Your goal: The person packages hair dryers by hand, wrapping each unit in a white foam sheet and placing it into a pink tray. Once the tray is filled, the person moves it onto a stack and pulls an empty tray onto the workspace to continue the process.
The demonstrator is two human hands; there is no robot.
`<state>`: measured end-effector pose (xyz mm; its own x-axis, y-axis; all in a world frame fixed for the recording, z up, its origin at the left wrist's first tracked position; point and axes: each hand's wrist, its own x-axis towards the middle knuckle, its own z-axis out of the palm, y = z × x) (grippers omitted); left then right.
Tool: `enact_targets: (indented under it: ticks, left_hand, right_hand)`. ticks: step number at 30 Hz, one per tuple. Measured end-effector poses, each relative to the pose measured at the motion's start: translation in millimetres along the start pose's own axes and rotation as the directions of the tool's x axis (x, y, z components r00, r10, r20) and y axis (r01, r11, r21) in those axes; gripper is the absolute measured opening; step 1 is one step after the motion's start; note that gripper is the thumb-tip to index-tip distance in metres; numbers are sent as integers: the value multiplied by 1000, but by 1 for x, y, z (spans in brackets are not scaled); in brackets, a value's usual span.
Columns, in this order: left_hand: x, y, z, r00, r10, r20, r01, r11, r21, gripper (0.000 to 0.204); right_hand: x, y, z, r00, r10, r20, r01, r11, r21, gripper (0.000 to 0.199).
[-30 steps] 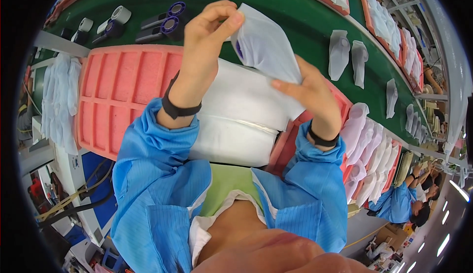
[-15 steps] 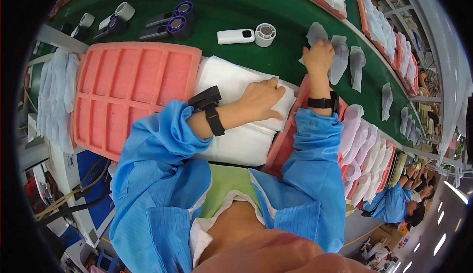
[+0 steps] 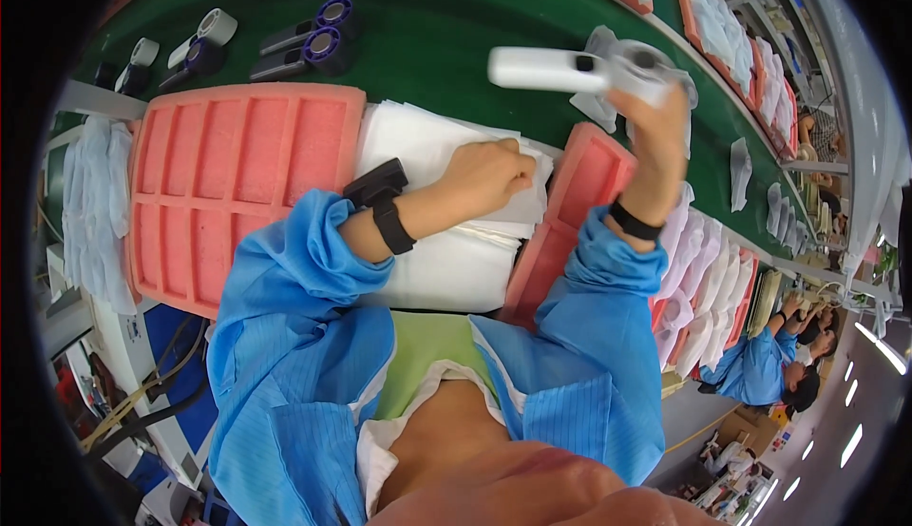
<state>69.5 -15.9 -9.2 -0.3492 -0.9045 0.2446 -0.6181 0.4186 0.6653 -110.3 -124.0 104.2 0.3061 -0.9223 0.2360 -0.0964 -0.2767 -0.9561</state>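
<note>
A white handheld fan (image 3: 549, 69), its round head blurred by motion, is in my right hand (image 3: 657, 117). My fingers close around the head, and the handle points left over the green work surface (image 3: 427, 41). Behind the fan lie translucent wrapped pieces (image 3: 600, 39), partly hidden by it. My left hand (image 3: 486, 178) rests on a stack of thin white bags or sheets (image 3: 446, 274), near its right part. Its fingers are curled in, and what they pinch, if anything, is hidden.
A pink foam tray with compartments (image 3: 249, 184) sits left of the stack; another pink tray (image 3: 570, 193) is at its right. Purple-and-dark fans (image 3: 323, 46) and white ones (image 3: 217, 28) lie far left. Wrapped pieces (image 3: 698, 250) fill trays at right. Co-workers (image 3: 755, 369) sit beyond.
The white fan has left its spot on the green surface and is now in my right hand, which earlier was at a wrapped piece. My left hand's spread fingers have curled in.
</note>
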Motion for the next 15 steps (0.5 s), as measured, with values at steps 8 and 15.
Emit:
enact_targets:
  ticks: [8,15]
  left_hand:
    - [3,16,15,995,91,-29,-88,993,84,15]
    - [6,12,13,990,143,2,-143,985,96,17]
  right_hand:
    - [-69,-45,-66,962,-133,-240,67,962,-265,52]
    - [-69,-47,-59,975,-110,-194,53,959,-278,51]
